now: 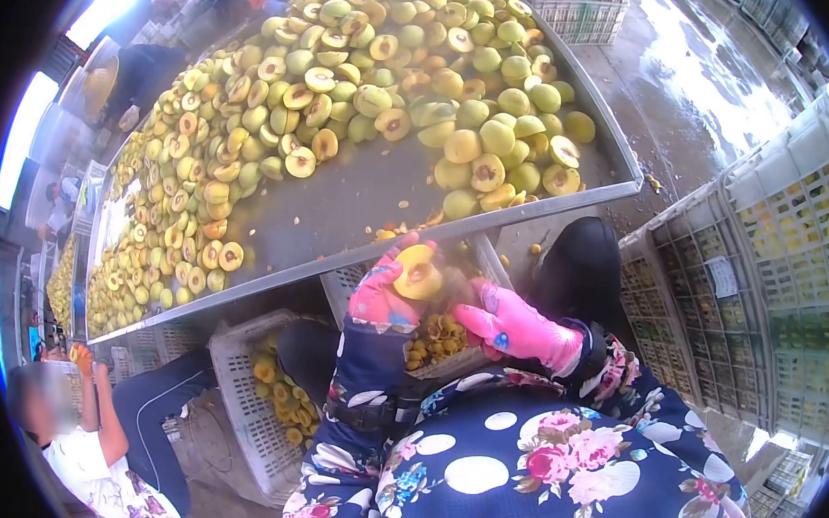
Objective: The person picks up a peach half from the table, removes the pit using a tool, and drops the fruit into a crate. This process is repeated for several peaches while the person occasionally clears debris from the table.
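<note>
My left hand [379, 295], in a pink glove, grips a yellow peach half [419, 273] with its cut face turned up toward me. Just right of it is my right hand [519, 327], also gloved in pink, its fingers curled together. A blur between the two hands hides whatever the right fingers hold. Both hands are over a crate [492, 264] at the table's near edge. Yellow peach scraps [440, 341] lie inside that crate, below the hands.
A metal-rimmed table [318, 206] bears a large heap of peach halves [350, 75]. A white crate [274, 459] of peach pieces stands lower left, near a seated person [107, 468]. Stacked crates [719, 249] rise on the right. The floor [671, 104] beyond looks wet.
</note>
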A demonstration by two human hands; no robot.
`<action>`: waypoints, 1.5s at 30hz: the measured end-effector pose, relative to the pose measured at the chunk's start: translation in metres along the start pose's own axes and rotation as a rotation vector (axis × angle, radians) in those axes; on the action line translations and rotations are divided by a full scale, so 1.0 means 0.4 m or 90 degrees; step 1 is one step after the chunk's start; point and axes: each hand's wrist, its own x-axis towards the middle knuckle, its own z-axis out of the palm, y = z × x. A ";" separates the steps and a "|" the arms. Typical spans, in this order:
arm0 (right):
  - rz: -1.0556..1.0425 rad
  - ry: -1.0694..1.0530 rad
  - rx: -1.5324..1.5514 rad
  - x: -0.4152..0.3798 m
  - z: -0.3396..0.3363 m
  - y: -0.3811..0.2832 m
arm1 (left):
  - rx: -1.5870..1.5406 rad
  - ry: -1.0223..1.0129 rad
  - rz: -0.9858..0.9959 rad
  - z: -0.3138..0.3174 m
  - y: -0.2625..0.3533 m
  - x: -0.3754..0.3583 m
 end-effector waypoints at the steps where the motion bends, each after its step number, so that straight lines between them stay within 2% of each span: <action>1: -0.009 0.008 -0.018 -0.004 0.003 -0.001 | -0.008 -0.005 -0.001 -0.005 -0.002 -0.001; 7: -0.023 0.030 -0.082 -0.022 0.024 -0.012 | -0.081 -0.021 0.007 0.014 -0.024 -0.017; 10: -0.047 0.052 -0.137 -0.017 0.027 0.004 | -0.079 0.059 0.061 0.045 -0.041 -0.020; 15: -0.049 0.083 -0.197 -0.014 0.034 -0.012 | -0.025 0.084 0.124 0.013 -0.072 -0.005; 18: -0.193 0.116 -0.278 0.009 0.036 0.030 | -0.021 0.125 0.135 0.032 -0.087 -0.003; 20: -0.286 0.142 -0.341 0.057 0.032 0.117 | -0.017 0.161 0.139 0.057 -0.092 -0.003; 22: -0.290 0.147 -0.368 0.050 0.043 0.092 | 0.012 0.206 0.149 0.082 -0.096 -0.007; 24: -0.207 0.132 -0.360 0.019 0.044 0.054 | 0.036 0.224 0.161 0.081 -0.100 -0.004; 26: -0.248 0.125 -0.427 0.065 0.032 0.135 | 0.067 0.238 0.166 0.081 -0.104 -0.005; 29: -0.184 0.041 -0.568 0.079 0.025 0.160 | 0.112 0.246 0.179 0.089 -0.104 -0.010; 31: -0.183 0.027 -0.544 0.079 0.024 0.156 | 0.125 0.241 0.198 0.094 -0.107 -0.010; 34: -0.252 0.072 -0.379 0.086 0.029 0.162 | 0.131 0.240 0.200 0.092 -0.109 -0.013; 39: -0.108 0.020 -0.397 0.073 0.025 0.133 | 0.172 0.247 0.191 0.043 -0.117 0.001; 41: -0.139 0.026 -0.394 0.093 0.027 0.164 | 0.188 0.250 0.169 0.041 -0.112 0.000; 44: -0.293 0.067 -0.344 0.139 0.033 0.228 | 0.208 0.256 0.153 0.052 -0.099 -0.005; 45: -0.255 0.036 -0.277 0.133 0.032 0.216 | 0.199 0.256 0.160 0.049 -0.101 -0.003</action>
